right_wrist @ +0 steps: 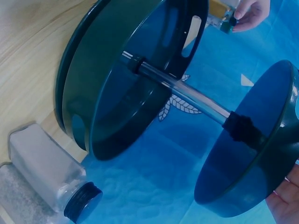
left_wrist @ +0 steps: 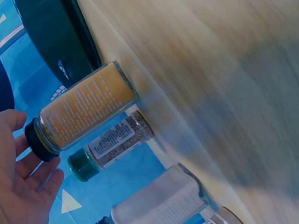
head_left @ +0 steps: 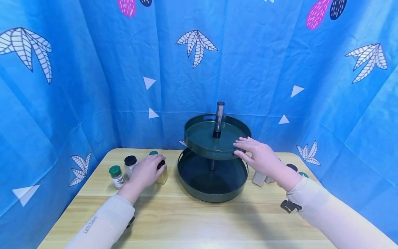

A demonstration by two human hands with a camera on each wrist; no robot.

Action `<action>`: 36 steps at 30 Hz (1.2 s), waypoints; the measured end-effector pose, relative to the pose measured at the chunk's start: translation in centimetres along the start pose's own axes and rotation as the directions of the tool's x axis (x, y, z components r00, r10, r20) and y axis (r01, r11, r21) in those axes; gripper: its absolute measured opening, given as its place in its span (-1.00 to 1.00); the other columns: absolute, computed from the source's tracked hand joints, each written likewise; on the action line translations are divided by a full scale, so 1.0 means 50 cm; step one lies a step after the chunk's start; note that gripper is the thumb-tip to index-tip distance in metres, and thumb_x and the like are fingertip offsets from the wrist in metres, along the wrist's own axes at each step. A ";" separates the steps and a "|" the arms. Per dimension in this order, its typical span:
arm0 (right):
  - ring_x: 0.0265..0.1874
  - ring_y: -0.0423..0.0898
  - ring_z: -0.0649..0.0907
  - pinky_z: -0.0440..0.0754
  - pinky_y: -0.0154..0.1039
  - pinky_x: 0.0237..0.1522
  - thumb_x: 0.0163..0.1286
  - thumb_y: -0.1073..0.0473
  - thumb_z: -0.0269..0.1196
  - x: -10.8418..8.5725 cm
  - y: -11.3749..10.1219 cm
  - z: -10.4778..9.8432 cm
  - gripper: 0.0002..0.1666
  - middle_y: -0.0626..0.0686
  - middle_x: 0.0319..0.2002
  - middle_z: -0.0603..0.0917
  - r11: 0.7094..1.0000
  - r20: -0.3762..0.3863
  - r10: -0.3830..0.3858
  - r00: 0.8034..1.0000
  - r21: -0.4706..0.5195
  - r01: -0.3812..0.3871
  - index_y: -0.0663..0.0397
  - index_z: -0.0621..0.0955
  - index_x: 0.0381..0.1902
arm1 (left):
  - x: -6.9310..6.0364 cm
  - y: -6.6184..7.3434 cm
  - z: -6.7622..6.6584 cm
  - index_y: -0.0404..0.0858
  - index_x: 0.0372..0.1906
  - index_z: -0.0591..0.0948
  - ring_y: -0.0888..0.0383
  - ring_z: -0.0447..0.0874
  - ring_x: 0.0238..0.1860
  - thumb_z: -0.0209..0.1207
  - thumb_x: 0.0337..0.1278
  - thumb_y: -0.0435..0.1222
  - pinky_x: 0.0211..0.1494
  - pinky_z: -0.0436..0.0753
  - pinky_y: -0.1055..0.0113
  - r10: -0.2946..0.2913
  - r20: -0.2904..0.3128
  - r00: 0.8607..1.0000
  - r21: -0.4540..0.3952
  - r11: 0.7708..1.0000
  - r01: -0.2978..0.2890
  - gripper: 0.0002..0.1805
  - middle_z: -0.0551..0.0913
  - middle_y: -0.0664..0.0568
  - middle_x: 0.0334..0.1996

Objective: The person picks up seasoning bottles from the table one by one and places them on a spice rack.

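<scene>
My left hand (head_left: 148,170) has its thumb and fingers around the black cap (left_wrist: 39,140) of a square glass jar of yellow-orange spice (left_wrist: 88,105). The jar stands upright on the table beside the stand. A green-capped spice bottle (left_wrist: 117,142) is close behind it. My right hand (head_left: 259,155) rests its extended fingers against the outer rim of the upper tray (head_left: 214,152) of a dark green two-tier round stand. Both the upper tray and the lower tray (head_left: 212,195) hold nothing visible. A shiny metal post (right_wrist: 187,95) joins them.
Left of my left hand stand a green-capped shaker (head_left: 117,176) and a black-capped jar (head_left: 130,162). Beneath my right forearm are several more jars, partly hidden, including a pale black-capped jar (right_wrist: 49,168). Blue patterned curtain (head_left: 199,86) surrounds the wooden table (head_left: 192,224).
</scene>
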State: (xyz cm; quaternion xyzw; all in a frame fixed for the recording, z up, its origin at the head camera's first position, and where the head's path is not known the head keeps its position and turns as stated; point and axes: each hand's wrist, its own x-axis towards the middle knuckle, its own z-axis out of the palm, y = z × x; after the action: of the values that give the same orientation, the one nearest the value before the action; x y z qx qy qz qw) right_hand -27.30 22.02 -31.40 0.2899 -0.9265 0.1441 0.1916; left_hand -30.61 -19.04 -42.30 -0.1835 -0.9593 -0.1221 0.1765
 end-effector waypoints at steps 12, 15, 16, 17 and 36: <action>0.33 0.21 0.48 0.42 0.21 0.28 0.42 -0.05 0.30 -0.003 0.003 0.003 -0.49 0.18 0.27 0.58 1.000 -0.012 -0.006 1.000 0.001 0.006 0.06 0.64 0.23 | 0.000 -0.005 0.014 -0.27 0.17 0.62 -0.14 0.55 0.23 0.24 0.34 -0.16 0.30 0.50 -0.08 0.025 -0.030 0.999 -0.028 0.999 -0.026 -0.60 0.63 -0.14 0.16; 0.33 0.21 0.48 0.42 0.21 0.28 0.42 -0.05 0.30 -0.003 0.003 0.003 -0.49 0.18 0.27 0.58 1.000 -0.013 -0.007 1.000 -0.001 0.007 0.05 0.64 0.23 | -0.001 -0.004 0.016 -0.29 0.17 0.62 -0.15 0.53 0.25 0.25 0.33 -0.20 0.32 0.48 -0.07 0.028 -0.034 0.999 -0.040 0.999 -0.029 -0.60 0.62 -0.16 0.17; 0.33 0.21 0.48 0.42 0.21 0.28 0.42 -0.06 0.30 -0.002 0.002 0.002 -0.49 0.18 0.27 0.58 1.000 -0.013 -0.006 1.000 -0.001 0.006 0.05 0.64 0.23 | -0.002 -0.004 0.017 -0.30 0.16 0.62 -0.15 0.53 0.25 0.26 0.33 -0.20 0.33 0.47 -0.07 0.026 -0.035 0.999 -0.040 0.999 -0.028 -0.61 0.62 -0.17 0.17; 0.33 0.20 0.48 0.43 0.21 0.28 0.42 -0.06 0.30 -0.002 0.001 0.001 -0.48 0.18 0.27 0.58 1.000 -0.014 -0.006 1.000 -0.001 0.006 0.05 0.64 0.23 | -0.002 -0.004 0.017 -0.30 0.16 0.62 -0.16 0.53 0.25 0.26 0.32 -0.21 0.33 0.47 -0.08 0.026 -0.036 0.999 -0.040 0.999 -0.027 -0.61 0.62 -0.17 0.18; 0.33 0.21 0.48 0.42 0.21 0.29 0.42 -0.05 0.30 -0.002 -0.002 0.000 -0.50 0.19 0.27 0.58 1.000 -0.005 0.000 1.000 0.006 0.000 0.06 0.64 0.22 | -0.010 -0.001 0.018 -0.34 0.09 0.67 -0.18 0.60 0.17 0.37 0.20 -0.25 0.25 0.54 -0.07 0.056 -0.111 0.992 -0.012 0.998 -0.058 -0.61 0.65 -0.21 0.13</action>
State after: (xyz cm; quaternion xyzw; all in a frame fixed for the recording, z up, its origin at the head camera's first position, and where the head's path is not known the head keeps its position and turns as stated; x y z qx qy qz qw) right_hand -27.18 22.01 -31.41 0.2899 -0.9257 0.1474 0.1929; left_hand -30.48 -18.98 -43.29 -0.2052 -0.9415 -0.1342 0.2312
